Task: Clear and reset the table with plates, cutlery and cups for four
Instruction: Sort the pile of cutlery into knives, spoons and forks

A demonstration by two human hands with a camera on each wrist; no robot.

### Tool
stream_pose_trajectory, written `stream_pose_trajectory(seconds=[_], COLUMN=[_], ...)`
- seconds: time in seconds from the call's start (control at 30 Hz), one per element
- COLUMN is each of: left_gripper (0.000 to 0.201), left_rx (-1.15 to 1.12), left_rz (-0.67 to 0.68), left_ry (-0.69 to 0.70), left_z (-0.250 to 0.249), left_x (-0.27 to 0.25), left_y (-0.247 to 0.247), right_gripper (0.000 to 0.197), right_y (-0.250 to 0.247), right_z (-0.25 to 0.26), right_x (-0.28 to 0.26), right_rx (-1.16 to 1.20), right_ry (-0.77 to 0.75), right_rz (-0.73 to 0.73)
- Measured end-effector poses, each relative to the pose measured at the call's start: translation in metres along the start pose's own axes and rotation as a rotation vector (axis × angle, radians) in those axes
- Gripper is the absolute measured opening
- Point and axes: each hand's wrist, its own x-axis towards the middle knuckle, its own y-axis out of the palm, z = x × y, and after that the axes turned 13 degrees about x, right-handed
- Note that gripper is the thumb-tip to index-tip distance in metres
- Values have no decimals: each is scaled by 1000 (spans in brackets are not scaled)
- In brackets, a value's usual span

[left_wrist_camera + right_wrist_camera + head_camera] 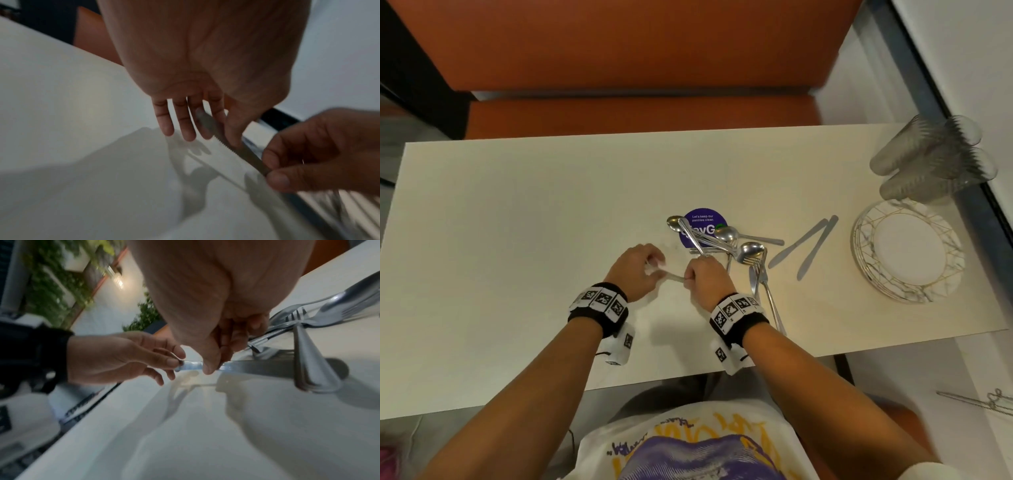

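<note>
1. Frame centre, head view: a knife [671, 276] is held between both hands, just above the bench [517, 205].
2. Left hand [635, 270]: grip pinches the blade end, thumb against forefinger; the other fingers [164, 116] hang straight.
3. Right hand [707, 279]: grip is clamped on the knife's handle side.
4. Right of the hands: a mixed cutlery heap [726, 240] over a purple sticker [703, 222]; two knives [808, 246] lie apart from it; stacked plates [907, 250] at right edge, cups [931, 157] at upper right.
5. Judgement: sorting the cutlery. Do it well by letting one hand take over fully before the other releases, keeping skin off the serrated edge, and laying this knife parallel beside the other two.
</note>
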Motion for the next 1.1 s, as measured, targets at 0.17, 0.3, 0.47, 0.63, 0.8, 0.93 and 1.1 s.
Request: stream_pose_trajectory(seconds=[0.17, 0.3, 0.47, 0.63, 0.8, 0.93, 1.1], left_gripper=[70, 42, 23, 24, 24, 25, 26], left_rx=[-399, -570, -739, -738, -708, -676, -676], left_rz=[-193, -48, 10, 7, 40, 80, 114], left_ry=[-240, -182, -131, -182, -206, -199, -232], left_z=[-16, -37, -70, -93, -112, -127, -149], left_x=[1, 8, 11, 9, 16, 25, 39], left_y=[-22, -21, 1, 14, 26, 31, 38], right_gripper=[6, 13, 9, 16, 17, 19, 17], right_y=[-20, -29, -34, -49, -78, -105, -137], right_z=[16, 24, 13, -11, -58, -104, -151], right_x=[6, 6, -6, -24, -36, -41, -30], right_rx=[459, 694, 859, 800, 769, 615, 348], right_ry=[115, 136, 140, 128, 257, 295, 263], right_rz=[-167, -276, -346, -378, -494, -530, -499])
